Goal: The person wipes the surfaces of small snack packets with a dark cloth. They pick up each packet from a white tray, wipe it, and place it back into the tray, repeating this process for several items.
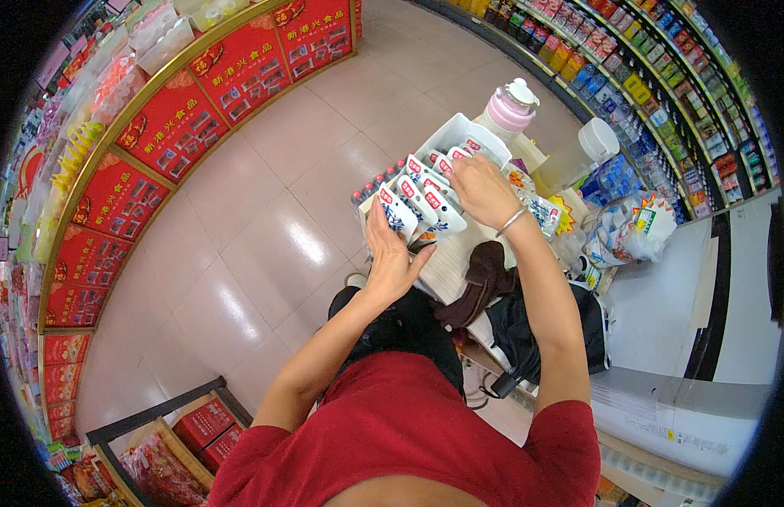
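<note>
White snack packets (423, 196) with red-and-blue print stand in rows in an open white box (458, 130) on a light wooden counter. Against the near left side of the packets and box rests my left hand (392, 256), thumb and fingers apart; whether it grips anything is unclear. My right hand (484, 190), with a silver bangle at the wrist, reaches over the right part of the box, its fingertips curled at the packets there. Whether they are closed on one is hidden. Small red-capped bottles (379, 180) stand beyond the box's left side.
Right of the box are a pink-and-white bottle (512, 104), a clear white-lidded jug (579, 155) and more packets (544, 215). A brown cloth item (477, 285) and a black bag (525, 323) lie nearer. Drink shelves (620, 76) stand at upper right, a red-panelled display (201, 76) at left.
</note>
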`<control>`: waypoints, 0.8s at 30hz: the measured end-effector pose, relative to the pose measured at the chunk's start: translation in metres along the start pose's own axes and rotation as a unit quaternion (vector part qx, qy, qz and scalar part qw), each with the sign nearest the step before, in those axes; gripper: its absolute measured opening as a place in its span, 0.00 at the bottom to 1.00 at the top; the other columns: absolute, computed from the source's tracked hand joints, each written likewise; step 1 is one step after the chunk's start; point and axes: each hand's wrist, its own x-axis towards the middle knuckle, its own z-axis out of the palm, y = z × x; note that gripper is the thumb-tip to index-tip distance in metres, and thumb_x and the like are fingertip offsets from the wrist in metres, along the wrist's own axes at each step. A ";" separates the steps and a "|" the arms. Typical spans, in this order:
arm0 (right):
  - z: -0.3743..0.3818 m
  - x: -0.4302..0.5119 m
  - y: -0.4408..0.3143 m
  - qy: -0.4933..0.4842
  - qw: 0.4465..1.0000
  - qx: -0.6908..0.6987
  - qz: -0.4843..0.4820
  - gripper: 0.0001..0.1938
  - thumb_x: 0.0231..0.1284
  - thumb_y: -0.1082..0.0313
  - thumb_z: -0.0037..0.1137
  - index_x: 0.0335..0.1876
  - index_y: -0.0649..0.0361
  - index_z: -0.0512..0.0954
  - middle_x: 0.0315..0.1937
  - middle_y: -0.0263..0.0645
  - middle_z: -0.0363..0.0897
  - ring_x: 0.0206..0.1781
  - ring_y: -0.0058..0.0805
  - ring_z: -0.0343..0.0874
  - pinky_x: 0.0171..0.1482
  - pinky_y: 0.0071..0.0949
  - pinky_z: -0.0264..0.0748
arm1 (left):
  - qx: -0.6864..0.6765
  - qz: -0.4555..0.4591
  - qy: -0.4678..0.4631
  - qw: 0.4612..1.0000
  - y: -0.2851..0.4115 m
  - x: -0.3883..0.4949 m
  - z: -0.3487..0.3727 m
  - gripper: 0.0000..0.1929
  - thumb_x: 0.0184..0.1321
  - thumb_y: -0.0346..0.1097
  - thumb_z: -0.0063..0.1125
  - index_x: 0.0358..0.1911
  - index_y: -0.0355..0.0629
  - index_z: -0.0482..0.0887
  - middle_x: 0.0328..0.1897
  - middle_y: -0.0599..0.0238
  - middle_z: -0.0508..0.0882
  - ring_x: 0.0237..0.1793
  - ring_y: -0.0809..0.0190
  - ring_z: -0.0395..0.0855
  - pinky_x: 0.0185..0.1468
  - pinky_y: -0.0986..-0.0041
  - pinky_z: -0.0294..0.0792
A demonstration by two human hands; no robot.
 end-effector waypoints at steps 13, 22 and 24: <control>-0.030 -0.100 0.098 0.078 0.977 -0.068 0.188 0.29 0.49 0.66 0.73 0.60 0.61 0.76 0.54 0.45 0.80 0.58 0.44 0.77 0.61 0.39 0.72 | -0.015 -0.020 -0.009 1.000 -0.017 0.007 0.007 0.68 0.41 0.41 0.84 0.71 0.22 0.34 0.72 0.37 0.55 0.73 0.39 0.56 0.78 0.56 0.46; 0.012 -0.114 0.109 -0.073 0.961 -0.206 0.167 0.41 0.41 0.64 0.74 0.68 0.58 0.69 0.63 0.43 0.73 0.69 0.43 0.67 0.66 0.55 0.59 | 0.039 -0.046 -0.023 0.998 -0.016 -0.013 -0.008 0.70 0.42 0.48 0.83 0.72 0.22 0.32 0.73 0.35 0.52 0.76 0.40 0.53 0.79 0.51 0.47; 0.005 -0.114 0.102 -0.085 0.961 -0.214 0.150 0.41 0.40 0.65 0.73 0.67 0.60 0.70 0.63 0.44 0.73 0.67 0.43 0.69 0.67 0.52 0.59 | -0.018 -0.094 -0.022 0.995 -0.017 -0.041 -0.009 0.66 0.46 0.49 0.81 0.71 0.22 0.36 0.74 0.36 0.49 0.76 0.40 0.52 0.78 0.52 0.48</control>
